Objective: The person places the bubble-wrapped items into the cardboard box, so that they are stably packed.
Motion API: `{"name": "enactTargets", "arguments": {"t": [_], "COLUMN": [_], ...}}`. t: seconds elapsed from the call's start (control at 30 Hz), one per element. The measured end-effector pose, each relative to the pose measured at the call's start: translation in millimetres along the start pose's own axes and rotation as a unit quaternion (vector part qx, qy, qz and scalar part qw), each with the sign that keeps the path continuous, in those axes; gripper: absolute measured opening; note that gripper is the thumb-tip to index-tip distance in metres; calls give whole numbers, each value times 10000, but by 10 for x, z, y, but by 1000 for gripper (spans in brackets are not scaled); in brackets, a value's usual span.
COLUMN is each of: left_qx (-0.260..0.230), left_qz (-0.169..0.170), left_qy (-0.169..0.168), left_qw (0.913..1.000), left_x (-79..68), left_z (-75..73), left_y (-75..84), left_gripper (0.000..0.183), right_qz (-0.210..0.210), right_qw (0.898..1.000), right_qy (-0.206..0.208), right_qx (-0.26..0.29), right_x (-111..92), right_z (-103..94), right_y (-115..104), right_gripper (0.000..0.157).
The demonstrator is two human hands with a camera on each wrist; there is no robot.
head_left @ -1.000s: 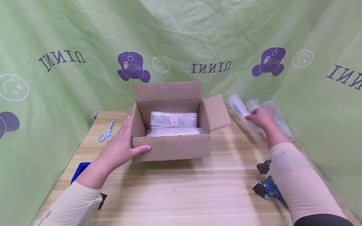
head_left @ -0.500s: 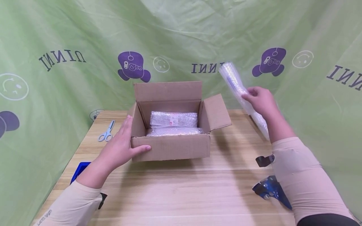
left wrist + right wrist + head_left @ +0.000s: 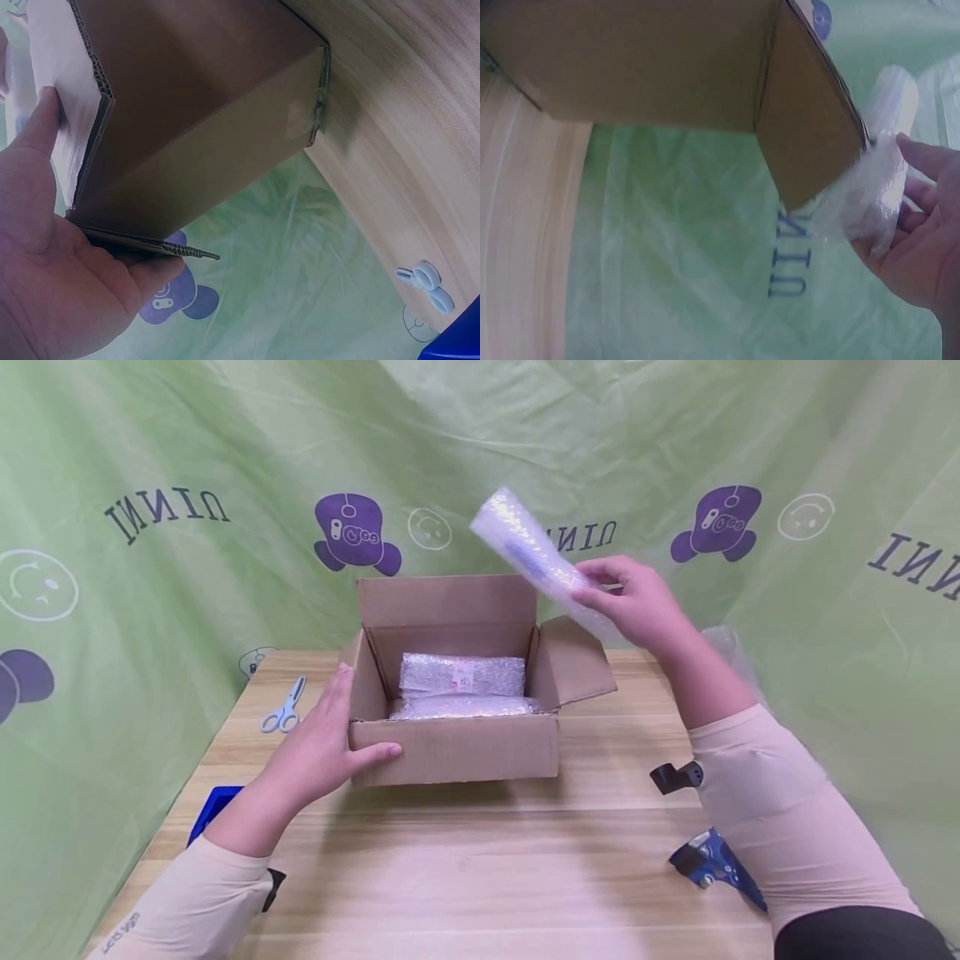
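An open cardboard box stands mid-table in the head view. Inside lie two bubble-wrapped packages, one with a pink-and-white label at the back and another package nearer the front. My left hand grips the box's front left corner, thumb across the front, fingers along the left side. Up over the box's right flap, my right hand pinches a long bubble-wrapped roll that slants up to the left, above the box's back edge. In the right wrist view the clear wrap overlaps the flap's edge.
Light blue scissors lie left of the box. A blue tray is partly behind the left forearm. More bubble wrap shows behind the right forearm, and a dark blue object lies below it. A green printed cloth hangs behind.
My right hand has lifted the bubble-wrapped roll off the table at the back right and carried it left and up toward the box. My left hand has stayed on the box corner.
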State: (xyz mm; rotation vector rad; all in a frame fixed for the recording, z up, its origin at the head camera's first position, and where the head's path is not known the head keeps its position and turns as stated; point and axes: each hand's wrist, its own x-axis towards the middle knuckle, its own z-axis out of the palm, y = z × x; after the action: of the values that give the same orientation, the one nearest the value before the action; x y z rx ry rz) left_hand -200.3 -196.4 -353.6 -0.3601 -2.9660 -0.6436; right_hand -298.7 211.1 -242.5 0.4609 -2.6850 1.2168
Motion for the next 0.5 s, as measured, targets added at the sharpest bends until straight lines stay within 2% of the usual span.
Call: {"name": "enactTargets", "arguments": {"t": [0.1,0.23,0.3,0.5], "left_qx": [3,31,29,40], "left_qz": [9,3,22,27], "left_qy": [5,23,43,54], "left_qw": [10000,10000,10000,10000], "left_x": [-2,-11,-17,-26], "left_z": [-1,2,1,-3], "left_y": [-8,-13,-12,0], "left_gripper": [127,128,128,128], "right_qz": [-305,-841,-1090,-1420], "right_qw": [9992,9944,9899,9752], "right_qy": [-261,-606,-786,-1356], "right_qx": [19,-211,-445,-1024], "right_x": [44,78,87,106], "right_z": [141,340,437,708], "right_y": [-73,-160,-200,-244], "right_gripper": [49,43,42,41]}}
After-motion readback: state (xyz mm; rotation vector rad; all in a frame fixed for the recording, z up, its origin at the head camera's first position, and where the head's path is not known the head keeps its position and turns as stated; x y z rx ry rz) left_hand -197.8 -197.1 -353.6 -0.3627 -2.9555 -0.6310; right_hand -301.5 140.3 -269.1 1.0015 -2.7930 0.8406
